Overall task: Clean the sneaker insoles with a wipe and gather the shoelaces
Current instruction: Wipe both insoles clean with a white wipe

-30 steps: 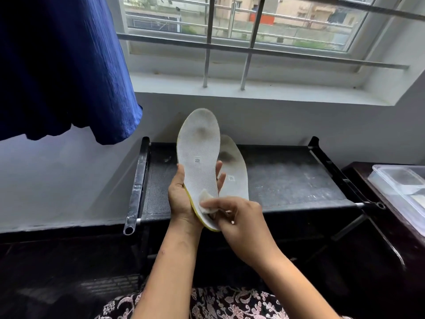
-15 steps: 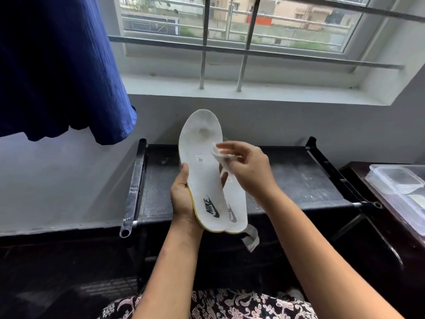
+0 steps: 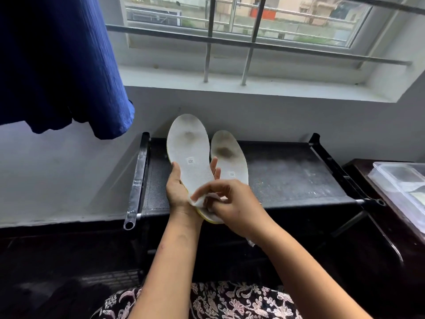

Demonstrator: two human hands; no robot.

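My left hand point(image 3: 178, 188) holds a white insole point(image 3: 189, 150) with a yellow edge upright by its heel half, toe pointing up. A grey smudge marks its forefoot. My right hand point(image 3: 232, 203) pinches a white wipe point(image 3: 198, 200) and presses it against the heel end of that insole. A second white insole point(image 3: 231, 157), with a darker brown stain, lies just behind and to the right on the black rack point(image 3: 294, 178). No shoelaces are in sight.
The black rack has metal side tubes point(image 3: 138, 180) and stands against a grey wall under a barred window point(image 3: 230, 40). A blue cloth point(image 3: 57, 65) hangs at upper left. A clear plastic container point(image 3: 404, 187) sits on a dark table at right.
My right hand with the wipe has swept from the insole's middle down to its heel. The left hand has tilted the insole slightly, exposing more of the second insole behind.
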